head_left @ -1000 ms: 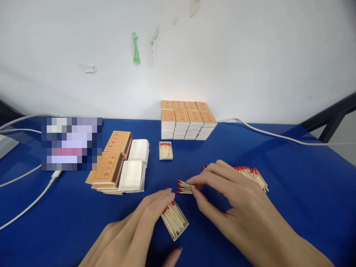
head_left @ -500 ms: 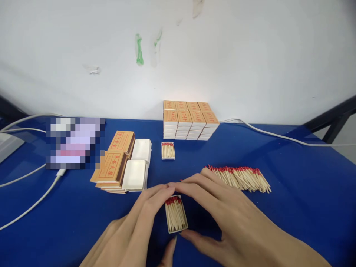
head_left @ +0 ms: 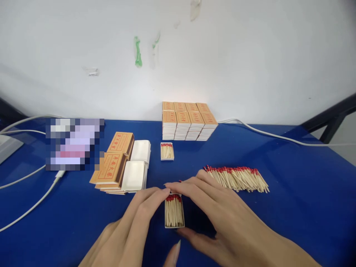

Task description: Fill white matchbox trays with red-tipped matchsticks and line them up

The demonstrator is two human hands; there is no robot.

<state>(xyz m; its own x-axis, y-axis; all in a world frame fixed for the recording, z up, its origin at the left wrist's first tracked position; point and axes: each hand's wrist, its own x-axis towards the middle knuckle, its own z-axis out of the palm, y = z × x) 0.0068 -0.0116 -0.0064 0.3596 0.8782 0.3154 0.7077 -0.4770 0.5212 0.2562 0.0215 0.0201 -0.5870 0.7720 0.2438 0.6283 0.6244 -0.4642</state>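
A small white matchbox tray [head_left: 174, 227] stands in front of me, filled with red-headed matches [head_left: 174, 211]. My right hand [head_left: 219, 215] spans it, fingertips at its far edge and thumb at its near edge. The fingertips of my left hand [head_left: 133, 226] rest against the tray's far left corner, while that thumb is held away from the near edge. Just beyond my right fingers lies a row of loose matches [head_left: 239, 178], partly covered by that hand. Another filled tray [head_left: 167, 151] sits farther back.
Left of my hands are stacks of orange matchbox sleeves [head_left: 109, 168] and white trays [head_left: 135, 175]. A block of matchboxes [head_left: 189, 120] stands by the wall. White cables [head_left: 36, 207] and a blurred-out item [head_left: 76, 142] occupy the left side of the blue table [head_left: 300, 207].
My left thumb has moved away from the tray's near edge. The tray has turned straighter and shifted slightly away from me. My right hand keeps its grasp.
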